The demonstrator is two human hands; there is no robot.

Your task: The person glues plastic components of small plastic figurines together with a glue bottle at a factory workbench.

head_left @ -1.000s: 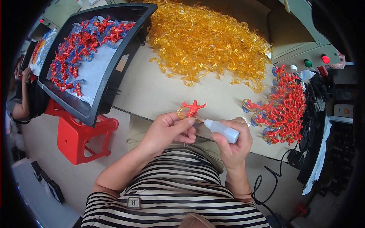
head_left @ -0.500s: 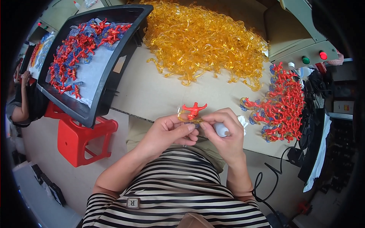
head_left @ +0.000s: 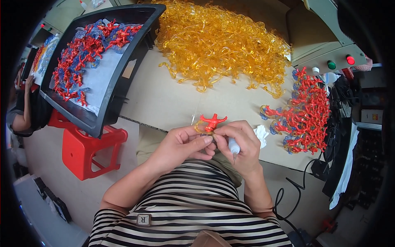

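Pinching a small red figure [head_left: 213,122] at its lower end, your two hands meet above your lap, at the near edge of the table [head_left: 148,96]. Left hand [head_left: 183,143]: thumb and fingers closed on the base of the piece, the remaining fingers loosely curled beneath. Amber curl [head_left: 200,127] runs along the figure's left side, just past your left fingertips. Red arms spread wide, upper body clear of both hands.

Right hand [head_left: 242,144]: thumb and forefinger narrowed at the figure's base; same hand holds a pale squeeze bottle [head_left: 233,145] against the palm, nozzle angled down toward you. Exact contact at the base is partly hidden by your fingers.

Just right of your right hand, crumpled white tissue [head_left: 261,135]. Farther right, a dense cluster of red figures with amber and blue parts [head_left: 309,115]. Beyond both hands, a big heap of amber pieces [head_left: 222,45]. Well off to the far left of your left hand, a black tray [head_left: 113,82], lined in white, bearing red and blue pieces [head_left: 88,47]. Below it, left of your left forearm, a red stool [head_left: 78,153].
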